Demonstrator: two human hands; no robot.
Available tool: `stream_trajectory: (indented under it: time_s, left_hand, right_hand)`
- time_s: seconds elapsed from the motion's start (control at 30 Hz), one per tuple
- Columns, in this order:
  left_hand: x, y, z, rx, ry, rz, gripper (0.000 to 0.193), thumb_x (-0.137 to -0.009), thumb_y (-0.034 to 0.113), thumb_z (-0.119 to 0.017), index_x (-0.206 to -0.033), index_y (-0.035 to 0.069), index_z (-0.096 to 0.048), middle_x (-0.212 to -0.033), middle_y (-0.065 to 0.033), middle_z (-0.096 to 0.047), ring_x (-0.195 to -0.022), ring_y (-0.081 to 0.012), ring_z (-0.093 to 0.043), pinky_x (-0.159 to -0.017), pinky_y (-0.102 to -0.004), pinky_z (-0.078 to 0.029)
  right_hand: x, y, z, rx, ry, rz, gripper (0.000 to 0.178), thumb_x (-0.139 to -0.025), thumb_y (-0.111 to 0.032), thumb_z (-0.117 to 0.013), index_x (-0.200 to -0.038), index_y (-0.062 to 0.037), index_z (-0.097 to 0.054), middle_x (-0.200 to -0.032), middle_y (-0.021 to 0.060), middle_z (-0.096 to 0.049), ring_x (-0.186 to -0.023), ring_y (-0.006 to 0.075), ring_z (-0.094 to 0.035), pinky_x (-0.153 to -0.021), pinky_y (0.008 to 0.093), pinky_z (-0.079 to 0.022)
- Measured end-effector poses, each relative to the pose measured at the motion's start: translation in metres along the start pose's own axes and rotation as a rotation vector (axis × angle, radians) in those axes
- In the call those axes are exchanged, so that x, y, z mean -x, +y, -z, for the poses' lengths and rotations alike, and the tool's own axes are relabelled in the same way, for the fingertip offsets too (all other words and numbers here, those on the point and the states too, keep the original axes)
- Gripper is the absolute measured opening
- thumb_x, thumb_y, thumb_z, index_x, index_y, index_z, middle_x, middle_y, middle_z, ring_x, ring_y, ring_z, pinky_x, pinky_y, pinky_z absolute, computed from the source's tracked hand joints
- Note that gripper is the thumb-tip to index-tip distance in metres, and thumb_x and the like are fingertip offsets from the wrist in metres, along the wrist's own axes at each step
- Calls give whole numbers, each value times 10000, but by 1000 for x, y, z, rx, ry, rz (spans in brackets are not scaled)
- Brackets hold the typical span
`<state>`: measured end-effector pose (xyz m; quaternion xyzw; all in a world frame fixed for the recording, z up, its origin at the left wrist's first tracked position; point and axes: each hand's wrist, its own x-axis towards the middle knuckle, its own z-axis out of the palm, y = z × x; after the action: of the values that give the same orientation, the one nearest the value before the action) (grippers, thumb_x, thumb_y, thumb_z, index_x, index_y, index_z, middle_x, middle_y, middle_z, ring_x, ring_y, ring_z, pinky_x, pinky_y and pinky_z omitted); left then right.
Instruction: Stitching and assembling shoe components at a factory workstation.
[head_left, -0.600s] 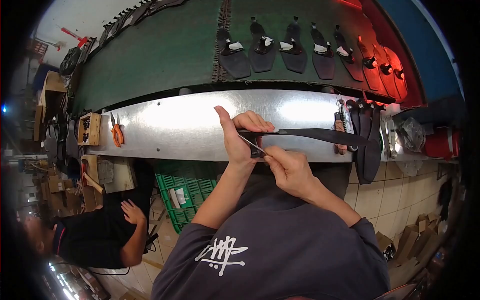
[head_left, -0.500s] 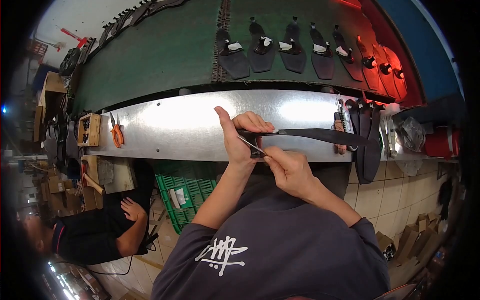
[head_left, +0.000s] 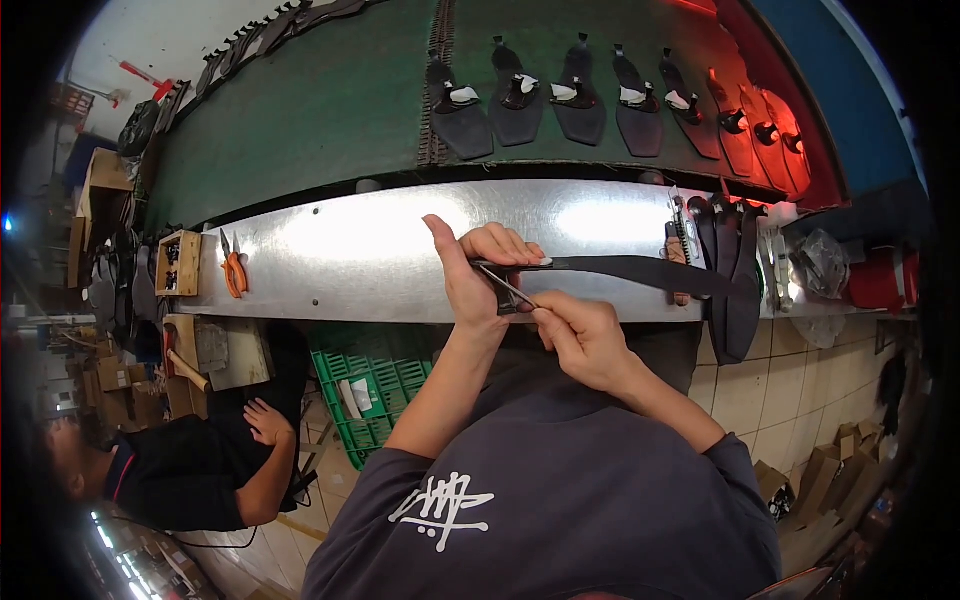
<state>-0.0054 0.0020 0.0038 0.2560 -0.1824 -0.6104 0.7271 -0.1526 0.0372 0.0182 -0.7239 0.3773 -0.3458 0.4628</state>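
Observation:
A long, thin black shoe sole (head_left: 620, 267) is held sideways above the steel bench, its toe part pointing right. My left hand (head_left: 472, 278) grips its heel end, thumb sticking up and fingers along the far edge. A small black piece, seemingly the heel (head_left: 512, 302), shows beneath that end beside my palm. Between thumb and fingers, my right hand (head_left: 585, 338) pinches a thin metal tool (head_left: 505, 284). The tool slants across the heel end toward my left palm. Its exact kind and tip are hard to make out.
Orange-handled pliers (head_left: 234, 272) and a wooden box (head_left: 179, 264) of small black parts lie left on the steel bench (head_left: 370, 250). Black soles (head_left: 738, 325) hang over its right end. Beyond runs a green conveyor belt (head_left: 300, 120) with heeled soles (head_left: 578, 115). A co-worker (head_left: 180, 470) sits left.
The heeled soles on the conveyor have shifted slightly left. My right hand and the metal tool have moved a little and the tool's angle is steeper. My left hand keeps its grip.

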Motion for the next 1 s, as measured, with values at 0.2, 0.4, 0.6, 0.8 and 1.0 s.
stream_trajectory:
  time_s: [0.2, 0.4, 0.6, 0.8, 1.0]
  left_hand:
    - [-6, -1, 1, 47, -84, -13, 789, -947, 649, -180, -529, 55, -488, -574, -76, -499, -558, -238, -557, -690, -399, -505]
    - [-7, -3, -4, 56, -73, -34, 775, -952, 639, -202, -537, 60, -510, -558, -52, -499, -556, -232, -549, -682, -406, -511]
    - [-8, -9, 1, 121, -68, -7, 763, -953, 636, -200, -545, 63, -494, -578, -72, -508, -574, -232, -565, -707, -403, -510]
    - [-7, -14, 0, 191, 31, 70, 728, -943, 643, -263, -535, 78, -472, -570, -64, -498, -571, -219, -557, -690, -401, -522]
    - [-11, -17, 2, 222, 84, 122, 719, -935, 649, -292, -526, 84, -466, -556, -54, -488, -554, -208, -548, -686, -398, -527]
  right_hand:
    - [0, 4, -3, 5, 19, -28, 116, -889, -75, -575, -996, -52, -613, -679, 135, -586, -589, 309, -605, -531, 352, -452]
    - [-2, -1, -1, 161, 112, 143, 147, -857, -65, -611, -1004, -57, -609, -686, 126, -602, -608, 313, -604, -536, 382, -453]
    - [2, 3, -3, 344, 183, 276, 204, -806, -13, -654, -1007, -37, -624, -650, 105, -573, -556, 262, -573, -503, 350, -441]
    - [3, 3, -3, 498, 206, 331, 263, -767, 7, -674, -1020, -24, -609, -654, 93, -551, -570, 249, -561, -501, 345, -443]
    - [-3, 8, 7, 493, 153, 354, 232, -789, -2, -663, -1017, -15, -621, -668, 101, -572, -574, 244, -571, -511, 326, -452]
